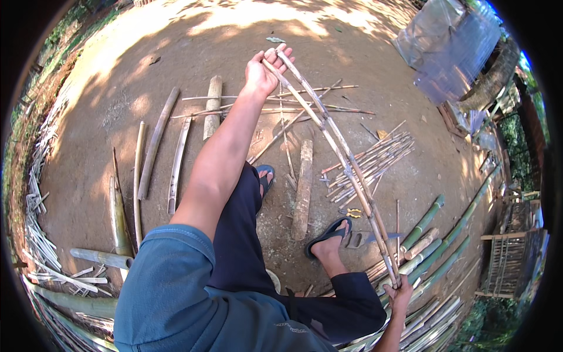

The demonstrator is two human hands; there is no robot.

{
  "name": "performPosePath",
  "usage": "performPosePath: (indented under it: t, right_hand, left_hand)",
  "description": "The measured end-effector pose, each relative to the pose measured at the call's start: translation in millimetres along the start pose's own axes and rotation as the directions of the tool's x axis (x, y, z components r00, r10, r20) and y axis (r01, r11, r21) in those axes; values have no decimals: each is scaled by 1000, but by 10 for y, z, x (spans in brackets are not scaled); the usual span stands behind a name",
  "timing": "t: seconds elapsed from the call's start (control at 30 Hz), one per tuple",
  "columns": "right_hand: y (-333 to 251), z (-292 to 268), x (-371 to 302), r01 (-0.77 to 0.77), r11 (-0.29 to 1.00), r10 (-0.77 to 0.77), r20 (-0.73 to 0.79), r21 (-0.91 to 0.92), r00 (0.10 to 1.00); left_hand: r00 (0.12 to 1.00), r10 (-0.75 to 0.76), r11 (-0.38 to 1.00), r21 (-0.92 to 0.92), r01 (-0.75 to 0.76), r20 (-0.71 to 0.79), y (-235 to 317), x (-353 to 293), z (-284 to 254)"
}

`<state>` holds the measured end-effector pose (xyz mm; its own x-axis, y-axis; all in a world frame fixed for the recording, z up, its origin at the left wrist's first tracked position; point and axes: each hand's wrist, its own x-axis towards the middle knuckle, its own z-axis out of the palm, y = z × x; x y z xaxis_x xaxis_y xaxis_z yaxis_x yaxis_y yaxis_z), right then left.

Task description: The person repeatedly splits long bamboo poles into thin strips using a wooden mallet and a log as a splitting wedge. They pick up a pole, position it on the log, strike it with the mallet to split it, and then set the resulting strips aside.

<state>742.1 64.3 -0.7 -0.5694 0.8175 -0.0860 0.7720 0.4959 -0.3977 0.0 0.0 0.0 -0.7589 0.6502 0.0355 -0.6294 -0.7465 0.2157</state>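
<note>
Two long, thin bamboo sticks (347, 169) run side by side across the view, their far ends slightly apart and their near ends together. My left hand (264, 71), arm stretched far forward, supports the far ends across the palm and partly curled fingers. Close to my right knee, my right hand (399, 294) is closed around the near ends. Beneath the sticks lies a bundle of thin bamboo sticks (375, 161) on the ground. Yellow-handled pliers (353, 213) and a saw (359, 238) lie by my right foot.
A short log (303, 190) lies between my feet; another log (213, 108) lies farther off under crossed thin sticks. Split bamboo and poles lie at left. Green bamboo poles (451, 234) lie at right, near a slatted bamboo structure (505, 252). Plastic sheeting (451, 53) stands far right.
</note>
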Motion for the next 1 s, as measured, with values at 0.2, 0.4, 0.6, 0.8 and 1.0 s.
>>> performPosePath:
  t: [0.2,0.4,0.6,0.8,1.0]
  right_hand:
    - [-300,-316,136,64,979,-64,5,-192,998]
    - [-418,-86,375,20,987,-2,111,-162,994]
    - [-472,1,516,45,998,-41,104,-40,994]
    - [-514,49,600,-20,999,16,91,50,996]
    - [-498,52,636,43,998,-41,-36,44,999]
  left_hand:
    - [990,17,1000,-16,-20,-142,-187,-269,72]
    - [992,47,998,-27,-51,-118,-12,-101,29]
    - [974,62,998,16,-60,-218,23,-54,-35]
    - [976,14,1000,21,-10,-218,11,-65,-22]
    - [987,-127,989,-95,118,-95,35,-39,-121]
